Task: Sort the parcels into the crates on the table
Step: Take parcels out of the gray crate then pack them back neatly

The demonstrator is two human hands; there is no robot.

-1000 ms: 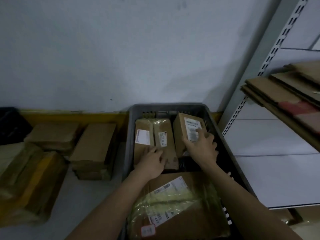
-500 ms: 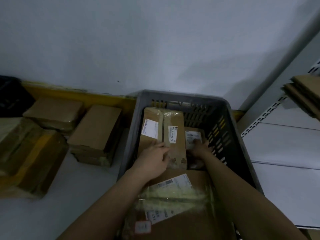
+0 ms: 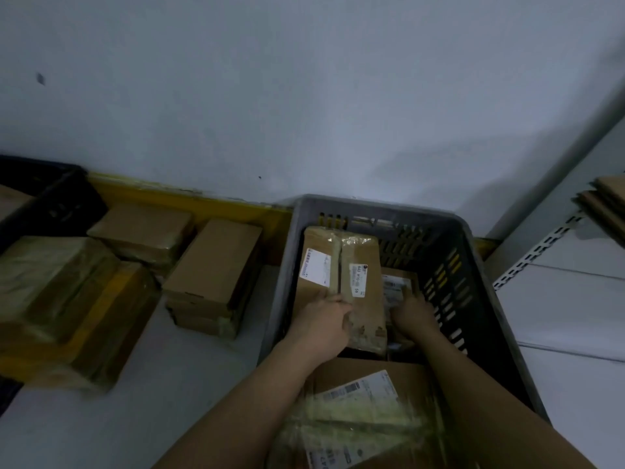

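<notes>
You are resting your right hand (image 3: 411, 314) on the small labelled parcel (image 3: 397, 286), low in the grey crate (image 3: 473, 265); whether its fingers are curling round it cannot be told. The parcel is lying just ahead of that hand, long axis pointing away. Your left hand (image 3: 326, 319) is pressing the two upright parcels (image 3: 338, 272) aside.

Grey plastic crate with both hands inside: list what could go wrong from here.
1. The two tall brown cardboard parcels stand on end in the grey plastic crate, steadied by the left hand; letting go might tip them onto the small flat parcel.
2. The right hand works in a narrow gap beside the crate wall; its fingers could get pinched.
3. The large taped parcel lies under both forearms and could be dragged.
</notes>
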